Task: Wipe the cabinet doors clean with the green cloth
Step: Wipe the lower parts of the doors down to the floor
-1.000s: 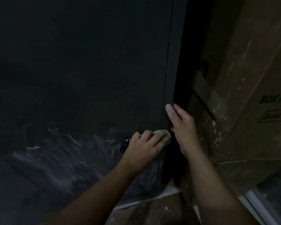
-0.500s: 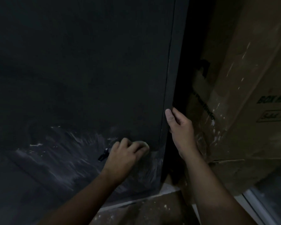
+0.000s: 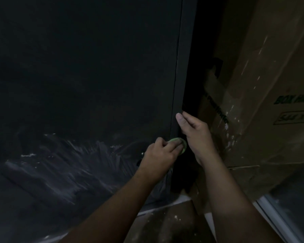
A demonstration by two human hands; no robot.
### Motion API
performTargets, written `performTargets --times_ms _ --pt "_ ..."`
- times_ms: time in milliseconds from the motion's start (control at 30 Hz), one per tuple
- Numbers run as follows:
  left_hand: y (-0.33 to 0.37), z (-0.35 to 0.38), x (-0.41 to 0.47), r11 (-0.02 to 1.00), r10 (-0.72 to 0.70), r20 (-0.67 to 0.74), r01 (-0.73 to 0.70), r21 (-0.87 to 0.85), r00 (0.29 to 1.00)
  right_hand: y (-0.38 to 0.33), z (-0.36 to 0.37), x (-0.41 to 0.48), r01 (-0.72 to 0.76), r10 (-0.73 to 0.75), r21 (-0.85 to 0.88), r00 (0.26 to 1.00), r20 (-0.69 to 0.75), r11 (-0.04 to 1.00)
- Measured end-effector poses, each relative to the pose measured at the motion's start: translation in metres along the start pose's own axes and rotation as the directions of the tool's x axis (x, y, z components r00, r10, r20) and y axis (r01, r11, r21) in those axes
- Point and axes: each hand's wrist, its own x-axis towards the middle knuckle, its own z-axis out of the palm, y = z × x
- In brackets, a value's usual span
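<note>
A dark cabinet door point(image 3: 95, 76) fills the left of the view, with whitish smears across its lower part. My left hand point(image 3: 158, 158) grips the green cloth point(image 3: 180, 143) and holds it against the door near its right edge; only a small bunched piece of cloth shows past my fingers. My right hand point(image 3: 195, 135) holds the door's right edge point(image 3: 180, 85), thumb on the front face and fingers curled behind it.
A large brown cardboard box point(image 3: 261, 102) with green printing stands close on the right, leaving a dark gap beside the door. Dusty, paint-speckled floor point(image 3: 165, 223) lies below, with a pale strip at the bottom right.
My left hand moved left with the cloth along the lower door, then swept back right to the door's edge. My right hand kept its hold on the edge.
</note>
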Motion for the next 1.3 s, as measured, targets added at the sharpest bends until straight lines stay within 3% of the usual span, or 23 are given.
performTargets --times_ms 200,300,467,533,600,667,700,767,833,900,967,1033,1133,1167,1233,1300 --pt "0.004 0.008 -0.032 0.997 0.031 0.274 -0.048 0.054 0.961 0.006 0.001 -0.001 0.027 -0.027 -0.044 0.999 -0.018 0.999" --pt "-0.004 0.001 -0.048 1.0 -0.003 0.407 -0.008 0.024 0.913 0.012 0.006 -0.006 0.023 -0.032 -0.174 0.998 -0.049 0.984" --pt "-0.04 -0.052 -0.077 0.952 -0.234 0.159 0.259 -0.164 0.959 0.007 0.033 -0.031 0.072 -0.167 -0.456 0.971 -0.172 0.887" --pt "-0.05 -0.084 -0.082 0.848 -0.428 0.034 0.414 -0.331 0.903 -0.008 0.052 -0.051 0.148 -0.296 -0.497 0.926 -0.233 0.855" --pt "-0.055 -0.119 -0.079 0.658 -0.662 0.0 0.58 -0.48 0.75 -0.026 0.071 -0.072 0.327 -0.475 -0.554 0.868 -0.145 0.766" --pt "-0.06 -0.147 -0.075 0.49 -0.8 -0.005 0.65 -0.581 0.6 -0.035 0.087 -0.092 0.554 -0.569 -0.565 0.804 0.172 0.611" --pt "-0.062 -0.158 -0.076 0.426 -0.831 0.006 0.644 -0.636 0.556 -0.037 0.095 -0.103 0.644 -0.546 -0.533 0.759 0.354 0.549" --pt "-0.063 -0.174 -0.078 0.331 -0.847 0.04 0.585 -0.74 0.53 -0.031 0.112 -0.115 0.685 -0.385 -0.497 0.719 0.579 0.533" --pt "-0.057 -0.181 -0.081 0.251 -0.829 0.106 0.536 -0.806 0.549 -0.016 0.128 -0.122 0.588 -0.231 -0.535 0.774 0.589 0.607" --pt "-0.05 -0.183 -0.083 0.187 -0.807 0.172 0.521 -0.833 0.565 -0.002 0.141 -0.125 0.567 -0.324 -0.503 0.808 0.492 0.652" --pt "-0.05 -0.185 -0.086 0.135 -0.74 0.244 0.493 -0.859 0.627 0.004 0.147 -0.125 0.572 -0.459 -0.409 0.818 0.346 0.711" --pt "-0.057 -0.187 -0.096 0.21 -0.606 0.295 0.507 -0.836 0.739 0.004 0.146 -0.118 0.582 -0.551 -0.359 0.811 0.196 0.73" --pt "-0.078 -0.186 -0.115 0.695 -0.5 0.226 0.543 -0.471 0.836 -0.003 0.135 -0.097 0.59 -0.668 -0.47 0.744 0.002 0.656" --pt "-0.084 -0.187 -0.12 0.763 -0.523 0.163 0.545 -0.348 0.837 -0.004 0.129 -0.089 0.563 -0.688 -0.532 0.724 -0.05 0.632" --pt "-0.097 -0.19 -0.126 0.794 -0.568 0.035 0.558 -0.242 0.822 0.003 0.117 -0.078 0.502 -0.723 -0.674 0.687 -0.07 0.542" --pt "-0.11 -0.19 -0.131 0.797 -0.579 -0.006 0.563 -0.219 0.816 0.019 0.114 -0.074 0.492 -0.721 -0.757 0.691 0.041 0.429"
